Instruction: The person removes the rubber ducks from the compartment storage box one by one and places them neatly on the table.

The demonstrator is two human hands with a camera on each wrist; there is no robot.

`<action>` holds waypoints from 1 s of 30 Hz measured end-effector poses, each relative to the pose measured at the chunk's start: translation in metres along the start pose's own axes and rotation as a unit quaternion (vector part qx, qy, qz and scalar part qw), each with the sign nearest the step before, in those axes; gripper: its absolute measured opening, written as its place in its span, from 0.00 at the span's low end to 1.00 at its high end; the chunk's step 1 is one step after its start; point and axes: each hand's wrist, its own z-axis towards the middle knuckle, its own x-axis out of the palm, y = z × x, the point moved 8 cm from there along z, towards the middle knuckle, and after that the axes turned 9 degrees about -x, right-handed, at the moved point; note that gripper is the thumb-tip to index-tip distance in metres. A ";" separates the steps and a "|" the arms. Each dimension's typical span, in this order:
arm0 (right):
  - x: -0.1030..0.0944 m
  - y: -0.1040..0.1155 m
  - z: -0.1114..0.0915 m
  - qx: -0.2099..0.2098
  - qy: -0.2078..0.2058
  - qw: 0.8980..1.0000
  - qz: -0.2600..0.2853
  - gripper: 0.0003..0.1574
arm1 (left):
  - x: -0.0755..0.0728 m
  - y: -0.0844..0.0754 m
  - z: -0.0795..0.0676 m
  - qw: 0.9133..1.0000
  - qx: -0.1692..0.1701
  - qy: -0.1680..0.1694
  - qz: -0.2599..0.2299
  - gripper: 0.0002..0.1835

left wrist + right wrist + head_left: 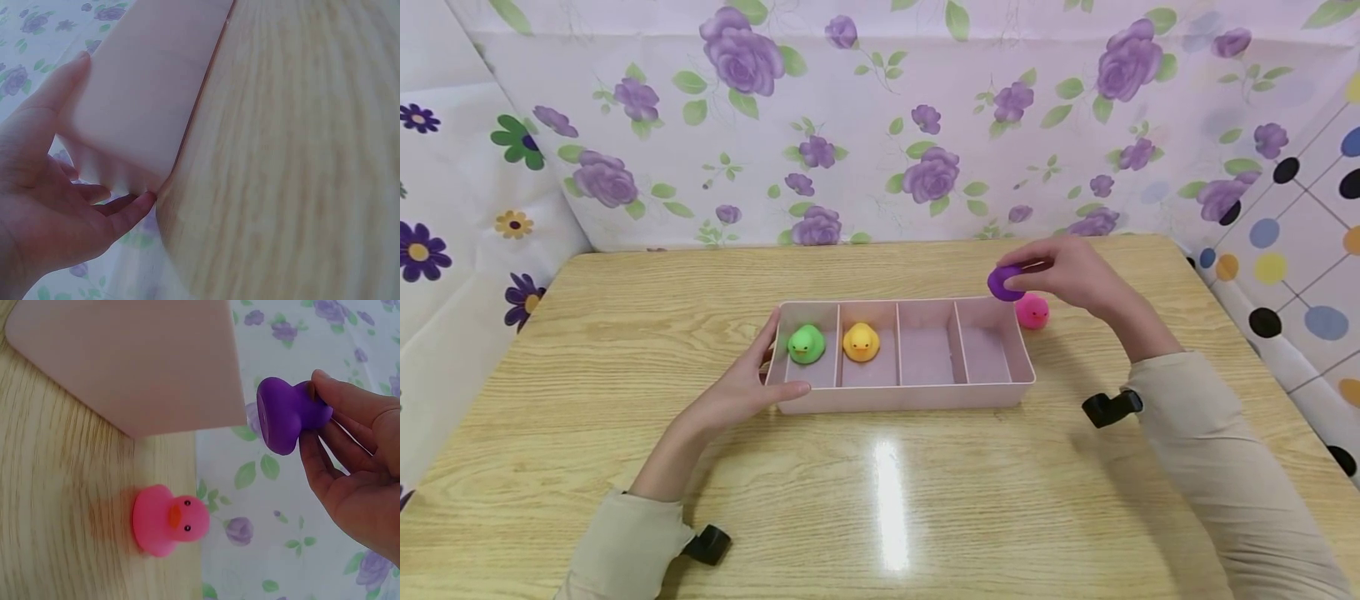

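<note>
A pale pink box (895,398) with several compartments in a row lies on the table. My left hand (747,385) holds its left end, with the thumb along the front wall and the fingers bent against the end wall (112,164). A green rubber duck (806,344) sits in the leftmost compartment and a yellow rubber duck (861,342) in the one beside it. My right hand (1069,268) pinches a purple rubber duck (289,414) by its head, above the box's back right corner. Just outside the box's right end, a pink rubber duck (164,520) stands upright on the table.
The wooden table (820,500) extends around the box on every side. A flowered cloth (865,125) hangs behind the table's back edge, with patterned sheets at both sides. Small black devices (1111,408) sit at both wrists.
</note>
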 end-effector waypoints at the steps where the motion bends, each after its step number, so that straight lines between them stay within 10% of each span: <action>1: -0.001 -0.002 -0.001 0.003 -0.001 1.000 0.001 0.21 | 0.000 0.000 0.000 1.000 0.000 0.000 -0.001 0.57; 30: -0.030 -0.060 -0.028 0.069 -0.029 0.997 -0.007 0.29 | 0.001 -0.001 -0.001 1.000 -0.003 0.007 -0.019 0.57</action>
